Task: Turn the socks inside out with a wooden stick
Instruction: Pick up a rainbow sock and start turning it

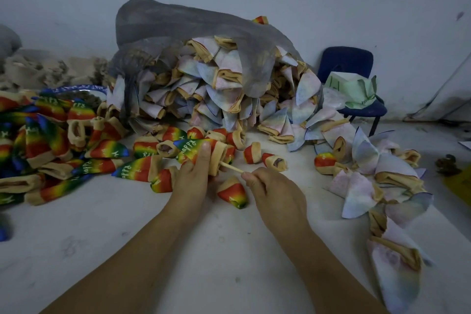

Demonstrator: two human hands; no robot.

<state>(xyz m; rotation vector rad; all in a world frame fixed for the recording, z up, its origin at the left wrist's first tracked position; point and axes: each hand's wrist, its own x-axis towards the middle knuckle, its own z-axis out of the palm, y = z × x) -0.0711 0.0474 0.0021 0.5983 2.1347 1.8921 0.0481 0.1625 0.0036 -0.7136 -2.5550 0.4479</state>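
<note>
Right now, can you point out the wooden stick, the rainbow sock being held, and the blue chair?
wooden stick (231, 168): head view, exposed middle of shaft.
rainbow sock (191, 148): head view, lettered body.
blue chair (346, 60): head view, backrest.

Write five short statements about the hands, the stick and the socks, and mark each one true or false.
1. The right hand holds the stick. True.
2. The stick enters the cuff of the rainbow sock held by the left hand. True.
3. The pile of rainbow socks lies on the right. False: it lies on the left.
4. The grey bag is full of rainbow socks. False: it holds mostly pale socks.
5. A blue chair stands at the right. True.
</note>
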